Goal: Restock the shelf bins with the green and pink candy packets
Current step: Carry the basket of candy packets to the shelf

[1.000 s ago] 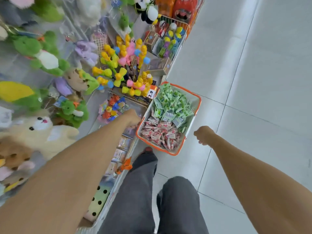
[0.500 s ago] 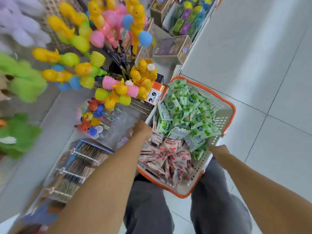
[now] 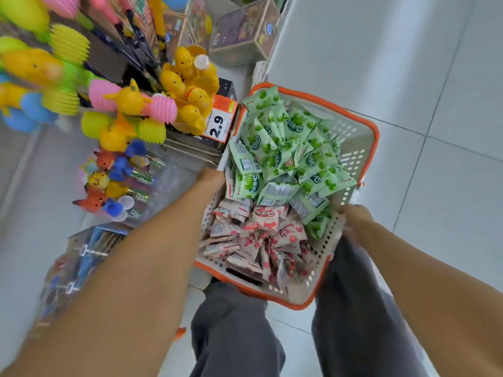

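A white plastic basket with an orange rim [image 3: 373, 131] stands on the floor against the shelf's base, between my knees. Green candy packets [image 3: 285, 153] fill its far half and pink candy packets [image 3: 266, 235] its near half. My left hand [image 3: 211, 178] grips the basket's left rim, fingers hidden past the edge. My right hand [image 3: 356, 216] grips the right wall near the green packets, fingers curled over the rim. No shelf bin for candy is in view.
On the left, the shelf carries yellow squeaky toys [image 3: 187, 85], a 2.9 price tag [image 3: 220, 122], character pens [image 3: 114, 180] and a cardboard box [image 3: 242, 39]. Grey tiled floor [image 3: 408, 63] spreads to the right. My legs in grey trousers [image 3: 234, 322] straddle the basket.
I have bent lower and the basket looms larger. My left hand moved from the shelf side to the left rim, and my right hand came in onto the right wall.
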A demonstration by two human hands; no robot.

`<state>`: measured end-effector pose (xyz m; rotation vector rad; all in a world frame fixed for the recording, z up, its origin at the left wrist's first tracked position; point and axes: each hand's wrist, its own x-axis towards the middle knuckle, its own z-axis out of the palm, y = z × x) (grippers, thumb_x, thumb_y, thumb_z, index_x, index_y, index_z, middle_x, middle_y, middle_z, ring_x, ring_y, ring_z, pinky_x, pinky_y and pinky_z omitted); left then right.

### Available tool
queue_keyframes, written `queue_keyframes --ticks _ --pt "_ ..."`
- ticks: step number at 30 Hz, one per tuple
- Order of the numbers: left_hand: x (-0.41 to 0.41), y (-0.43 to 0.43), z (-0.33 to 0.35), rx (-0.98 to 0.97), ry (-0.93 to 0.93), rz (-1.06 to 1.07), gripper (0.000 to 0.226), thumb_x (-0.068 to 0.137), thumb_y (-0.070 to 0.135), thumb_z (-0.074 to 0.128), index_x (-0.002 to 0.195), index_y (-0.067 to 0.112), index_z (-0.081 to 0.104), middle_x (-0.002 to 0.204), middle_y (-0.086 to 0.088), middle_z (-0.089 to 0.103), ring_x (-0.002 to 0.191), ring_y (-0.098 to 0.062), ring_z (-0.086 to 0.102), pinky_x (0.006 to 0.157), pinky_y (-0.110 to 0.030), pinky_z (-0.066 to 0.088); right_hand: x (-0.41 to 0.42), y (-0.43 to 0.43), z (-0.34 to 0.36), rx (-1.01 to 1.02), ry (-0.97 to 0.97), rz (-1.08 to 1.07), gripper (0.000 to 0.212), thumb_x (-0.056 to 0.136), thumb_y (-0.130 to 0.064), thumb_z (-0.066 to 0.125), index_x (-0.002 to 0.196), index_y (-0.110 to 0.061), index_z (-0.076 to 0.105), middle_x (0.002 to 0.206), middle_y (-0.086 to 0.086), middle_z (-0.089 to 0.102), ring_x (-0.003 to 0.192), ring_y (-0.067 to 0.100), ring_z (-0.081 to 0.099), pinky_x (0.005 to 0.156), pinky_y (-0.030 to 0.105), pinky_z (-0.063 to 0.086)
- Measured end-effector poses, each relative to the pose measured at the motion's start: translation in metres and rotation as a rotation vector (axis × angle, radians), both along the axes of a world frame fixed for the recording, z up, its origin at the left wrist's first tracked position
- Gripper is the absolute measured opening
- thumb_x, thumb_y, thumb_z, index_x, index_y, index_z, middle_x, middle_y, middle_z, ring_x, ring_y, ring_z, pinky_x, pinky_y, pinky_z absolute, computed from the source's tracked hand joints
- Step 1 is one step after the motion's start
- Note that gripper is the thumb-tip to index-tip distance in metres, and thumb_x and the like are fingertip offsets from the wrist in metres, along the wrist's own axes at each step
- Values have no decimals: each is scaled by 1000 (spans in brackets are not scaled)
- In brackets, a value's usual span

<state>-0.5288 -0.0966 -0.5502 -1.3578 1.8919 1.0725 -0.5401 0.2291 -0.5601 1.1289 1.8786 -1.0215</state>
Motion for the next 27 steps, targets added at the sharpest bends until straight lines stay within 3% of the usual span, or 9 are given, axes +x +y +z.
queue_keyframes --ticks 4,7,9,12,14,16,19,23,27 --pt "23 14 29 37 -72 -80 40 93 4 51 131 -7 49 121 -19 59 105 -31 59 79 -33 46 35 16 41 -15 47 -52 17 90 -13 61 102 -1 59 102 14 63 89 29 62 77 39 55" --pt "39 27 55 96 -100 -166 47 81 3 58 127 -6 52 121 -21 61 103 -33 61 83 -36 51 70 39 80 26 29 -80 34 88 -13 60 119 1 54 116 19 61 97 30 60 89 44 53" --pt "45 42 74 97 -101 -240 56 72 4 62 126 -7 53 121 -21 60 106 -38 61 91 -44 53 96 57 107 1 23 -158 35 89 -7 56 122 2 52 119 22 57 97 31 56 92 46 51" --pt "51 94 123 80 -105 -375 41 89 6 53 129 -3 54 126 -20 59 113 -36 60 90 -40 54 141 88 144 -55 22 -308 30 92 -8 55 119 2 51 107 16 55 96 28 51 100 49 47" --pt "57 133 149 32 -101 -477 22 93 3 50 115 1 51 102 -17 56 93 -30 57 77 -34 46 176 112 163 -73 27 -424 35 92 -12 55 124 2 50 113 16 54 95 27 50 91 43 50" --pt "64 169 163 -42 -66 -608 9 94 3 48 102 2 46 82 -11 45 77 -24 46 74 -34 41 214 136 179 -102 33 -522 39 91 -12 55 128 1 47 115 14 51 97 27 49 89 41 50" --pt "75 226 179 -69 -46 -820 12 95 6 47 86 -1 51 82 -13 49 89 -29 49 77 -38 43 279 164 197 -85 32 -678 42 90 -9 55 130 -1 45 121 15 50 101 28 47 96 46 48" --pt "100 305 191 -37 -94 -1078 28 91 5 49 113 -9 57 104 -21 59 94 -34 58 80 -41 50 369 189 216 -53 43 -914 36 90 -6 54 124 -1 46 125 20 52 106 33 52 98 48 47" --pt "144 382 206 -40 -107 -1389 28 90 0 50 116 -10 56 100 -14 58 78 -22 53 69 -33 46 460 193 229 -10 90 -1133 31 94 -13 55 119 4 49 114 23 53 100 32 53 98 50 47"
